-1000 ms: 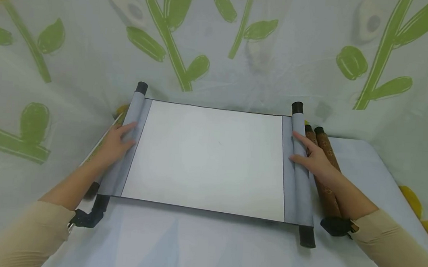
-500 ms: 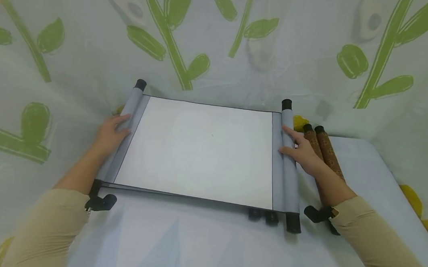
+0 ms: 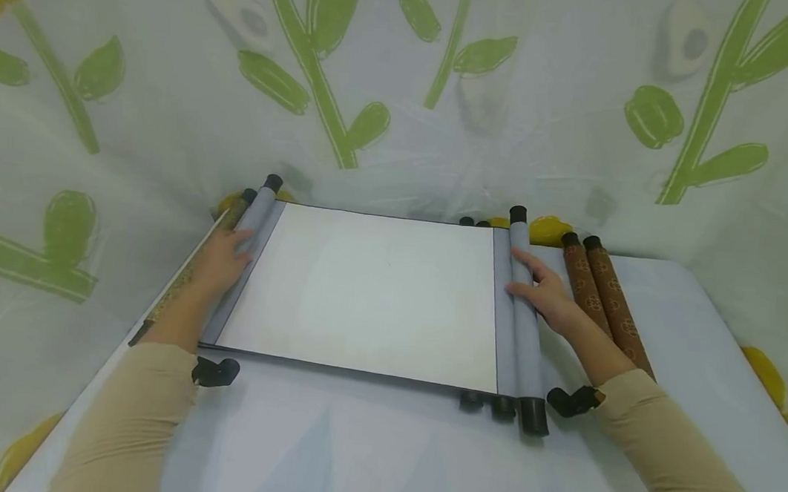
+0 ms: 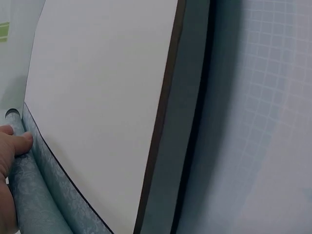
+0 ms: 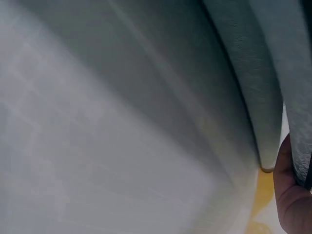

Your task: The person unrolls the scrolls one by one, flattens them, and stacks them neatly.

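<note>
Scroll: it was spread wide above the worktop, white side up, between both grips.
Left grip: thumb and fingers held the left roll.
Right grip: thumb and fingers held the right roll.
Neighbours: a green roll lay by the left arm, near the edge; two brown rolls lay past the right grip.
Slip risk: if one grip let go, that roll could have curled in or dropped.
Rip risk: a hard pull both ways could have torn the scroll.
Bump risk: a swing left could have knocked the green roll off the edge.
Hidden: black tips poked out in front, but the scroll covered the rest; the left arm hid the left roll's near end.
Unclear: nobody could tell if the scroll touched the worktop; the right wrist view was dark and blurry.
</note>
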Available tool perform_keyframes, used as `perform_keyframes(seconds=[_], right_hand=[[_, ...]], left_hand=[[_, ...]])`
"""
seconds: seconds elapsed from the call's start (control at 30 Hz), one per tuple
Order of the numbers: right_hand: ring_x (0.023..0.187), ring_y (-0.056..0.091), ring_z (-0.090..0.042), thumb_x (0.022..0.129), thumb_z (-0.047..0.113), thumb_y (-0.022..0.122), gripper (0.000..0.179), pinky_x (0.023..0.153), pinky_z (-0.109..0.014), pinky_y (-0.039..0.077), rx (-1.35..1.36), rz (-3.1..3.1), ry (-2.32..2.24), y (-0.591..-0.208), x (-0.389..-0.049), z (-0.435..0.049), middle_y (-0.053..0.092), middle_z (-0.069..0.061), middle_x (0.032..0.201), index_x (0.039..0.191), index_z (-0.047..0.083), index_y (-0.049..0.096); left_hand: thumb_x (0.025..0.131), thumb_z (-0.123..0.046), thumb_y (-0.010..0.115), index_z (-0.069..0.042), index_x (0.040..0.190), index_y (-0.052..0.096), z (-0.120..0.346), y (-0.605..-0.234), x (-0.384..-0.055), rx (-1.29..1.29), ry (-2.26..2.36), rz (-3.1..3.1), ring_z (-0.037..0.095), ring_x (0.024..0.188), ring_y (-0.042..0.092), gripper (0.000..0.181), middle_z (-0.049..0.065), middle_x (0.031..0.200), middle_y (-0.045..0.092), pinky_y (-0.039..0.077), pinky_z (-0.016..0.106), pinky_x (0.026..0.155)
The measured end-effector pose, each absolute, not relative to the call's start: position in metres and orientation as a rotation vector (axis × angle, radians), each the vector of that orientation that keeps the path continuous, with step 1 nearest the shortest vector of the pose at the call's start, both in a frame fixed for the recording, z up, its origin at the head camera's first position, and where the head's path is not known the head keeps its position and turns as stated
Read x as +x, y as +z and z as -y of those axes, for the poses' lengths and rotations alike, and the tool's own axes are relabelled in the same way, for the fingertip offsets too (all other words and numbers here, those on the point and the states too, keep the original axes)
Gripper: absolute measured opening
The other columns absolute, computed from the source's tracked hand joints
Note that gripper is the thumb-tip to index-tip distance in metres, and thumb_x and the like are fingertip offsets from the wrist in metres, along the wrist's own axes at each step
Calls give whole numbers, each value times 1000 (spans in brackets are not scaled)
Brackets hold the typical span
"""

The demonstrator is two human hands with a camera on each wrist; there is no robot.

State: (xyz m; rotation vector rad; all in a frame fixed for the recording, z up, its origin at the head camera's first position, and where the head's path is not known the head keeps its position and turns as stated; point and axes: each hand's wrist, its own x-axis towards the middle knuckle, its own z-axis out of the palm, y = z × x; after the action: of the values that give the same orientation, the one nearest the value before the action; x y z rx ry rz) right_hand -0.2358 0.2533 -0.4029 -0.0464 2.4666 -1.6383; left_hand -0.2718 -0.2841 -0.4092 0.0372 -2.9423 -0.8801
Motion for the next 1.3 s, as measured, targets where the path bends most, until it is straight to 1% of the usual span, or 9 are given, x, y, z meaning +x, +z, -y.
perform_keyframes(seconds=[0.17,0.3,0.47,0.6,0.77,0.9,1.03,1.17,1.3], right_hand=[[144,-3,-34,90,6,60,75,114,-53,6,-22,-2398,-1680,-407,-227,-257,1,-16,158,151,9,18],[143,-7,-37,90,5,59,76,113,-54,4,17,-2330,-1708,-417,-226,-261,-6,-19,157,152,9,15],[142,-1,-40,90,9,60,77,112,-57,8,54,-2310,-1679,-425,-229,-262,-6,-23,156,152,13,15],[142,-7,-39,90,10,60,79,112,-58,3,41,-2245,-1725,-427,-228,-261,-12,-22,156,153,15,11],[140,-16,-36,90,0,54,87,110,-59,-5,-84,-2110,-1825,-436,-226,-258,-24,-16,154,152,18,-4],[139,-3,-39,90,0,53,92,110,-59,3,-74,-2084,-1878,-442,-224,-256,-19,-20,155,151,23,-11],[135,15,-39,92,8,55,92,109,-55,14,59,-2076,-1925,-443,-223,-252,-4,-21,157,151,25,-13],[135,19,-33,93,15,58,89,111,-49,16,144,-2076,-1940,-445,-222,-251,2,-17,158,152,21,-8],[130,30,-22,94,14,56,84,106,-38,27,191,-2010,-2009,-446,-220,-252,7,-14,159,153,18,-3]], left_hand=[[96,-8,48,-2,141,41,278,-417,-272,-25,-836,2984,53,130,29,46,32,145,28,26,66,101],[97,-9,44,-3,141,39,274,-419,-267,-54,-768,3031,52,131,28,45,31,146,27,28,66,100],[96,-7,45,-3,140,41,273,-420,-259,-91,-639,3024,52,123,38,44,31,139,35,37,63,95],[96,-6,47,-2,139,42,275,-431,-260,-137,-567,2959,56,114,41,43,32,133,39,39,63,91],[92,-1,51,4,132,47,280,-440,-259,-185,-601,2874,57,115,39,41,36,127,44,28,62,99],[90,3,49,10,130,44,284,-442,-259,-152,-645,2870,56,119,35,41,39,127,43,26,61,101],[87,2,47,10,133,39,287,-444,-260,-160,-585,2907,58,116,34,47,39,127,40,30,61,99],[85,2,52,9,137,36,289,-444,-260,-213,-520,2957,59,118,31,55,40,130,36,28,62,101],[85,3,52,13,138,33,289,-444,-258,-228,-514,2986,59,123,27,57,41,134,31,23,62,104]])
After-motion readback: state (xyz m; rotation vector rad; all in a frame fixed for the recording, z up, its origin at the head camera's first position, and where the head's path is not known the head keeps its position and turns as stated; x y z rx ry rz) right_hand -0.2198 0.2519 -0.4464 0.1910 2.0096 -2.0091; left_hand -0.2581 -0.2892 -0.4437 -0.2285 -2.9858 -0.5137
